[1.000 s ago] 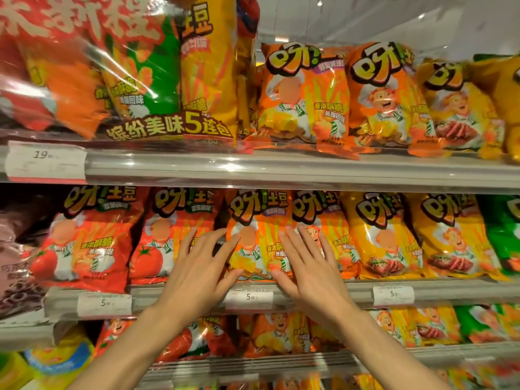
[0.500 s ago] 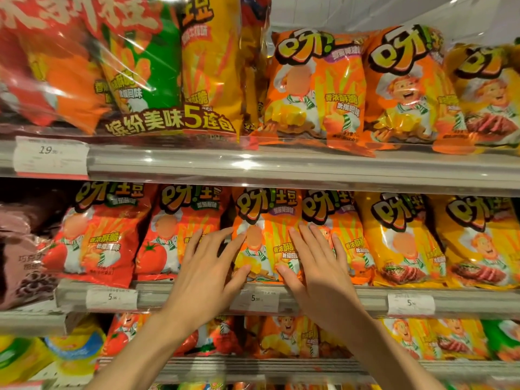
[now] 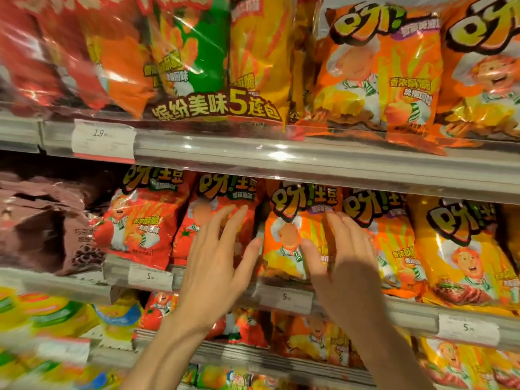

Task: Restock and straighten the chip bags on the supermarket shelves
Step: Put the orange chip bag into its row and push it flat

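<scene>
Head view shows both hands spread flat, fingers straight. The left hand (image 3: 216,266) rests on a red chip bag (image 3: 202,220); the right hand (image 3: 346,263) presses an orange chip bag (image 3: 287,243) standing between the two hands on the middle shelf (image 3: 408,311).

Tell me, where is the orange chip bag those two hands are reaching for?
The orange chip bag stands on the middle shelf, centre of the head view, between the left hand and right hand, a red tomato bag on its left.
</scene>
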Tool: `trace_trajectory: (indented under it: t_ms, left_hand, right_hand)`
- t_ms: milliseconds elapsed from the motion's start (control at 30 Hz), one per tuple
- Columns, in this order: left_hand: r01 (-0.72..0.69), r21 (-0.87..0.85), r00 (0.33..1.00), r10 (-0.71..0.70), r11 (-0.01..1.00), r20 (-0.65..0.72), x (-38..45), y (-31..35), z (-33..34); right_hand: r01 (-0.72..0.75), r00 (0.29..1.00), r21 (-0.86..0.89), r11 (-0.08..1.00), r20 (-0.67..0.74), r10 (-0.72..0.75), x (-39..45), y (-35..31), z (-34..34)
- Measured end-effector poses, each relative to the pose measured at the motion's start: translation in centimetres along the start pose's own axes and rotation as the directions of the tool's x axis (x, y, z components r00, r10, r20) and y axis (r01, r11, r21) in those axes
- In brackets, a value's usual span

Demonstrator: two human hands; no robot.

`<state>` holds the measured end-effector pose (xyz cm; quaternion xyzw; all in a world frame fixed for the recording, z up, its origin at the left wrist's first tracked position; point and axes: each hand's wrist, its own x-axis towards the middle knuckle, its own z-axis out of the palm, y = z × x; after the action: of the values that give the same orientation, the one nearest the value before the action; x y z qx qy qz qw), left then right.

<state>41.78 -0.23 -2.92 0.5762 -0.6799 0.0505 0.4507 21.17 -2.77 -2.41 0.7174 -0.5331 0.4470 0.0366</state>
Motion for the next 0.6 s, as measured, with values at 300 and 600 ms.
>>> trace_trajectory:
  t_ms: [300, 600]
  left_hand:
    - [0.083, -0.162, 0.983, -0.108, 0.983, -0.148, -0.8, -9.0, -8.9]
    - [0.073, -0.065, 0.997, -0.071, 0.995, 0.029, 0.0, -18.8, -15.0]
  right_hand:
    - [-0.223, 0.974, 0.053, 0.973, -0.030, 0.225, -1.9, -10.1, 2.9]
    - [0.005, 0.997, 0.008, 1.000, 0.072, -0.005, -2.1, -19.8, 9.0]
